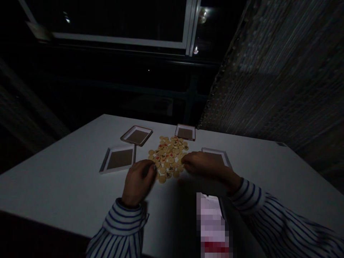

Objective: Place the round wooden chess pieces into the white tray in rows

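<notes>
A spread of round, pale wooden Chinese chess pieces lies mid-table, some showing red or black characters and others blank on top. At the left edge of the spread is my left hand, its fingers curled and the thumb close to the index finger; what it pinches, if anything, is too dark to make out. From the right, my right hand reaches over to the pieces with bent, closed fingers. Its fingertips meet the right edge of the spread, and their grip is hidden from me.
Shallow open box trays surround the pieces: a white one at left, a brown-rimmed one behind it, another at the back, and one partly behind my right hand. A lit phone is near me. A bead curtain hangs right.
</notes>
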Demonstrator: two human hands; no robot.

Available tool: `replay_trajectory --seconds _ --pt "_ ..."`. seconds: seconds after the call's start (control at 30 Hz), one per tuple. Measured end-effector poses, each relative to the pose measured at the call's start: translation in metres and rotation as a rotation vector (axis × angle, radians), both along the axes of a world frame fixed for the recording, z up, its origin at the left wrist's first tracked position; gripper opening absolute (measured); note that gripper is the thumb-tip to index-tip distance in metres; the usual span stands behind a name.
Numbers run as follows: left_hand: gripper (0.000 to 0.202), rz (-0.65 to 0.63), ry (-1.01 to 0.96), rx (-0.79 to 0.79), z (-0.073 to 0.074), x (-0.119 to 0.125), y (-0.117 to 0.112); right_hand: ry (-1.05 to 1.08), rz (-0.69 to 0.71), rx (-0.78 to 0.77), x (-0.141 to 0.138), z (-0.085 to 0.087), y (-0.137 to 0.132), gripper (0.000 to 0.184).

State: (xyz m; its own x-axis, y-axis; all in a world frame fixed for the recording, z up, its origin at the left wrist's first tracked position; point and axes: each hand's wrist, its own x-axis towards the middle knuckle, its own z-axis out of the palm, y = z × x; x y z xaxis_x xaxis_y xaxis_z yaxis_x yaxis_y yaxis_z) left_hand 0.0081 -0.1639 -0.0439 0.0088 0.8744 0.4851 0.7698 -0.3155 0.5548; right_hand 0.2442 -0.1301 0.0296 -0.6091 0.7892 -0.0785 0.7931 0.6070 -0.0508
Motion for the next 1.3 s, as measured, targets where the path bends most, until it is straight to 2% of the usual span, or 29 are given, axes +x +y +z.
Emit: replay_trajectory --seconds 0.13,0.3,0.73,0.87,1.0,1.17,1.3 --pt "0.023 -0.071 0.033 0.056 -0.003 0.008 -0.001 0.001 0.064 0.004 0.001 -0.008 -0.008 0.021" --pt "0.019 -0.109 0.045 0.087 -0.004 0.013 -0.004 0.105 0.190 0.000 0.002 -0.021 -0.022 0.023" --pt "0.018 -0.150 0.043 0.083 -0.003 0.019 -0.006 -0.057 0.220 0.011 -0.008 -0.025 -0.035 0.018" --pt "0.019 -0.145 0.014 0.043 0.000 0.024 -0.005 -0.022 0.205 0.009 -0.006 -0.027 -0.034 0.020" --pt "0.021 -0.194 -0.027 -0.014 0.010 0.035 -0.004 0.088 0.222 -0.037 0.004 -0.032 -0.026 0.017" --pt "0.024 -0.226 -0.152 -0.066 0.026 0.055 0.006 0.308 0.072 -0.151 0.014 -0.032 -0.015 0.018" --pt "0.023 -0.181 -0.215 -0.043 0.024 0.068 0.013 0.457 -0.038 -0.224 0.018 -0.028 -0.011 0.017"
